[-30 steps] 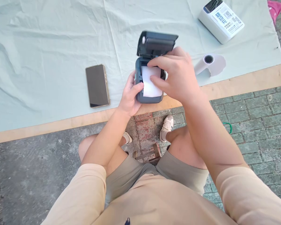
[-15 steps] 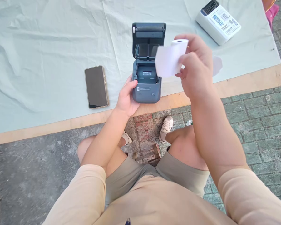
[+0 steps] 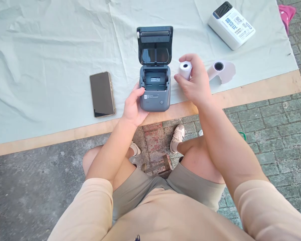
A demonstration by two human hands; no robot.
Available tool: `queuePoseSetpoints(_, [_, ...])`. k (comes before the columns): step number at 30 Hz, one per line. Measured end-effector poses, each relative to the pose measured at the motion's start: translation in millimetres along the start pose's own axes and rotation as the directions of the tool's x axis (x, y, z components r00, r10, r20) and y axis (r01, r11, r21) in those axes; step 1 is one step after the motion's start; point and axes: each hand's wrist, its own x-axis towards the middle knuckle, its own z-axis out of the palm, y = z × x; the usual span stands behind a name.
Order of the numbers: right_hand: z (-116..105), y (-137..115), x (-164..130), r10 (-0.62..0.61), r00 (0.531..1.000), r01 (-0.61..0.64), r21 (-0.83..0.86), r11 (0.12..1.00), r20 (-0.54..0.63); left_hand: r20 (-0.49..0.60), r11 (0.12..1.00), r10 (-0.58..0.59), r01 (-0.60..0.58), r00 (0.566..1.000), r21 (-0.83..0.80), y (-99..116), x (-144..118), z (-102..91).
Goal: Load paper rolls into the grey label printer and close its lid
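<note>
White roll (image 3: 185, 69) in R hand (image 3: 194, 83).

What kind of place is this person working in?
Probably outdoors, at a makeshift table: a wooden board draped with pale green cloth stands over brick paving in sunlight.
</note>
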Motion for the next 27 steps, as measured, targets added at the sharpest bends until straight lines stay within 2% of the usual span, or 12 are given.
queuePoseSetpoints(3, [-2.4,-3.7,-1.7,-0.014,1.000,0.015,-0.185,0.983,0.006,-0.006,1.000,0.002,-0.002,1.000,-0.013,0.0,0.2,-0.4])
queuePoseSetpoints(5, [-3.2,-2.5,-3.4,0.062,0.998,-0.057,-0.236,0.970,0.015,-0.008,1.000,-0.008,0.007,1.000,-0.022,0.1,-0.2,-0.6])
queuePoseSetpoints(7, [-5.5,-3.2,-8.1,0.086,0.996,-0.085,-0.251,0.964,-0.005,0.000,1.000,-0.009,0.009,1.000,-0.017,0.2,-0.6,-0.9])
queuePoseSetpoints(10, [-15.4,-12.1,-21.0,-0.057,0.995,0.037,-0.229,0.973,-0.080,0.018,1.000,0.006,-0.007,1.000,0.011,-0.2,-0.9,-1.6])
queuePoseSetpoints(12, [-26.4,-19.8,-29.3,-0.171,0.967,0.116,-0.271,0.956,-0.187,0.020,0.999,0.018,-0.019,1.000,0.030,-0.9,-0.6,-2.0])
queuePoseSetpoints(14, [-38.7,-23.3,-32.5,-0.259,0.910,0.125,-0.381,0.916,-0.324,0.022,0.998,0.033,-0.034,0.999,0.046,-1.8,0.0,-1.9])
queuePoseSetpoints(16, [-49.3,-19.8,-29.2,-0.285,0.847,0.045,-0.474,0.880,-0.449,0.029,0.997,0.048,-0.050,0.998,0.052,-2.6,0.6,-1.5])
queuePoseSetpoints(17, [-53.4,-15.7,-25.8,-0.257,0.833,-0.010,-0.478,0.878,-0.490,0.032,0.997,0.053,-0.055,0.998,0.053,-2.8,0.8,-1.1])
queuePoseSetpoints(19, [-58.2,-5.0,-18.1,-0.129,0.831,-0.113,-0.391,0.913,-0.541,0.033,0.997,0.059,-0.061,0.998,0.053,-2.7,0.9,-0.2])
queuePoseSetpoints(22, [-59.2,10.7,-9.8,0.060,0.851,-0.200,-0.216,0.956,-0.522,0.027,0.997,0.061,-0.062,0.998,0.053,-1.5,0.6,1.5])
queuePoseSetpoints(24, [-57.8,17.8,-7.0,0.089,0.843,-0.205,-0.163,0.965,-0.531,0.019,0.997,0.053,-0.054,0.998,0.050,-0.5,0.4,2.2])
queuePoseSetpoints(27, [-55.3,20.4,-3.1,0.071,0.832,-0.095,-0.016,0.995,-0.550,0.013,0.998,0.037,-0.037,0.999,0.054,0.4,0.7,2.5])
